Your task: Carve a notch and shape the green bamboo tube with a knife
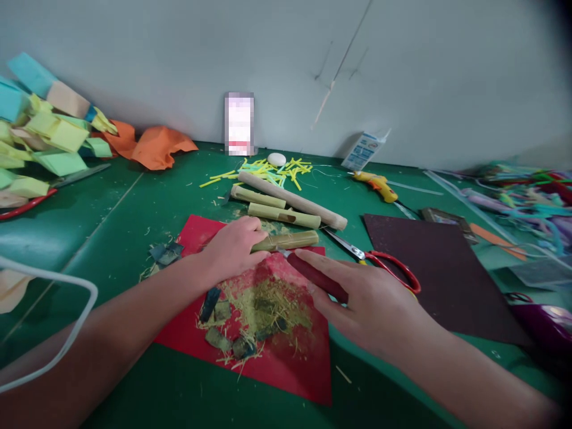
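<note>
My left hand [239,247] is closed on the left end of a short bamboo tube [290,240], which lies sideways over the back of a red sheet [308,372]. In my right hand [366,292] is a carving tool with a dark red handle [315,275]; its metal tip meets or nearly meets the tube's near side, and the tip's shape is mostly hidden. On the sheet in front of both hands lie bamboo shavings [268,310] and dark peeled pieces [217,339]. Just behind are a notched bamboo tube [281,215] and another bamboo piece [259,196].
Red-handled scissors [357,251] lie near my right hand, beside a dark brown sheet [433,268]. A long pale stick [290,199], yellow strips [218,177] and a yellow glue gun [375,185] lie farther back. A lit phone [240,125] leans against the wall. Folded papers [58,131] pile up left.
</note>
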Demonstrator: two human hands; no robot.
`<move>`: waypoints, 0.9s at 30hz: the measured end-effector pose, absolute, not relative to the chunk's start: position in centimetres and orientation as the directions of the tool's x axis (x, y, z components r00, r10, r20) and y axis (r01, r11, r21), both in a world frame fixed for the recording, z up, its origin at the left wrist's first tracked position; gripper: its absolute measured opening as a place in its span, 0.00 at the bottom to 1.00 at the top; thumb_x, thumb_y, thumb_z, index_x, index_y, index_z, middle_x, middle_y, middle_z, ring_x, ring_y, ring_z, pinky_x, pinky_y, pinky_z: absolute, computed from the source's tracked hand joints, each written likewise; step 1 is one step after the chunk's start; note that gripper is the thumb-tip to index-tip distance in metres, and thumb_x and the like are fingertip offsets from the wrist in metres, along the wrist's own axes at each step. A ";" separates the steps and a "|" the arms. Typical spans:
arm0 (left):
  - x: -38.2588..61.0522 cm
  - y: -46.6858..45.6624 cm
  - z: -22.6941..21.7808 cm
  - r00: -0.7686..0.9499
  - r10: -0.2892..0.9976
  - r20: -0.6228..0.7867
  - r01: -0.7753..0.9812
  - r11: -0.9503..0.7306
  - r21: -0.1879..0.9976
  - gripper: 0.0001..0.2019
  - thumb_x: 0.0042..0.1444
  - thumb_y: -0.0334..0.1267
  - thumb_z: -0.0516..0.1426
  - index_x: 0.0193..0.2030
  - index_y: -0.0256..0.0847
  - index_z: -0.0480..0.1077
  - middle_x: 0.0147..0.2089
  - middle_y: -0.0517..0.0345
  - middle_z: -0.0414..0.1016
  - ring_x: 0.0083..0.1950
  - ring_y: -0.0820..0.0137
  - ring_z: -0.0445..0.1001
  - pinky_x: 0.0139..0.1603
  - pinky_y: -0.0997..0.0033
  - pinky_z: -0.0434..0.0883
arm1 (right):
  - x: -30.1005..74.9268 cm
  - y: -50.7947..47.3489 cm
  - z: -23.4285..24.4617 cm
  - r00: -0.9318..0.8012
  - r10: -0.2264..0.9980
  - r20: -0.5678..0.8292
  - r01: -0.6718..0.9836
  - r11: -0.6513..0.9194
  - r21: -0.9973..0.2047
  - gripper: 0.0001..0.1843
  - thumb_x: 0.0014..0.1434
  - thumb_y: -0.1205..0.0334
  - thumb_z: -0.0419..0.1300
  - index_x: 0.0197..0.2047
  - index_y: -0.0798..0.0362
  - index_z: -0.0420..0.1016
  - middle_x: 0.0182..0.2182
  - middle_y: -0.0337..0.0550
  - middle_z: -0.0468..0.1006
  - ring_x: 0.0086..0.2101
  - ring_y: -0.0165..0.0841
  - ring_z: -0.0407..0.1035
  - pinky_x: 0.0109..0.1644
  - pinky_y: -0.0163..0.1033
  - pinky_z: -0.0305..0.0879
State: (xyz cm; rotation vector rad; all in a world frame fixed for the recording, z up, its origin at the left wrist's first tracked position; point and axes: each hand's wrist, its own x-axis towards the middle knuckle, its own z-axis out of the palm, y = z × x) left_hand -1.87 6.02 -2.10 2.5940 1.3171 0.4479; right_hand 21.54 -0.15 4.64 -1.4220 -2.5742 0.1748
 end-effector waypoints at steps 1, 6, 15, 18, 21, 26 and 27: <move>-1.9 6.0 -2.1 0.557 0.811 0.178 0.751 -0.583 0.310 0.12 0.62 0.42 0.56 0.42 0.34 0.74 0.40 0.51 0.68 0.44 0.63 0.68 0.45 0.63 0.67 | 21.5 -0.2 4.7 -0.518 0.848 0.112 0.825 0.530 -0.196 0.27 0.58 0.60 0.54 0.61 0.47 0.73 0.40 0.40 0.85 0.27 0.35 0.77 0.25 0.38 0.68; -1.8 6.0 -2.1 0.556 0.810 0.185 0.752 -0.585 0.303 0.12 0.62 0.42 0.55 0.43 0.35 0.74 0.41 0.51 0.68 0.44 0.63 0.68 0.46 0.63 0.67 | 21.5 -0.3 4.3 -0.516 0.849 0.108 0.824 0.527 -0.207 0.27 0.58 0.60 0.55 0.61 0.47 0.73 0.33 0.39 0.84 0.25 0.34 0.75 0.23 0.37 0.66; -1.9 5.9 -2.0 0.553 0.817 0.161 0.757 -0.574 0.311 0.14 0.61 0.43 0.56 0.46 0.33 0.75 0.43 0.48 0.69 0.47 0.60 0.68 0.48 0.60 0.68 | 21.5 0.2 4.4 -0.500 0.860 0.101 0.835 0.510 -0.206 0.26 0.58 0.60 0.55 0.60 0.48 0.74 0.37 0.40 0.85 0.27 0.33 0.76 0.27 0.36 0.69; -1.8 5.8 -2.0 0.555 0.818 0.154 0.754 -0.572 0.323 0.14 0.61 0.41 0.56 0.47 0.33 0.74 0.43 0.48 0.70 0.48 0.60 0.69 0.50 0.60 0.69 | 21.3 0.2 4.8 -0.493 0.868 0.056 0.847 0.494 -0.199 0.26 0.58 0.60 0.55 0.60 0.46 0.74 0.38 0.37 0.85 0.29 0.34 0.77 0.27 0.35 0.68; -1.8 5.8 -2.2 0.560 0.813 0.158 0.747 -0.579 0.328 0.14 0.62 0.41 0.56 0.49 0.34 0.74 0.44 0.48 0.69 0.48 0.60 0.69 0.50 0.60 0.69 | 21.2 0.1 4.8 -0.497 0.866 0.059 0.845 0.498 -0.193 0.26 0.57 0.61 0.56 0.59 0.45 0.74 0.37 0.36 0.85 0.26 0.33 0.76 0.25 0.35 0.67; -2.0 5.9 -2.5 0.561 0.810 0.171 0.739 -0.583 0.337 0.15 0.62 0.42 0.56 0.49 0.34 0.74 0.44 0.49 0.69 0.48 0.60 0.69 0.50 0.59 0.69 | 21.5 -0.1 4.4 -0.522 0.846 0.107 0.817 0.532 -0.220 0.26 0.58 0.61 0.55 0.60 0.48 0.74 0.34 0.37 0.85 0.19 0.28 0.70 0.21 0.34 0.63; -2.0 5.9 -2.5 0.560 0.811 0.168 0.740 -0.581 0.339 0.15 0.62 0.42 0.56 0.49 0.34 0.74 0.44 0.49 0.69 0.48 0.60 0.69 0.50 0.59 0.69 | 21.5 -0.1 4.4 -0.525 0.843 0.114 0.814 0.537 -0.222 0.26 0.58 0.61 0.55 0.60 0.49 0.74 0.35 0.38 0.85 0.19 0.28 0.70 0.21 0.34 0.63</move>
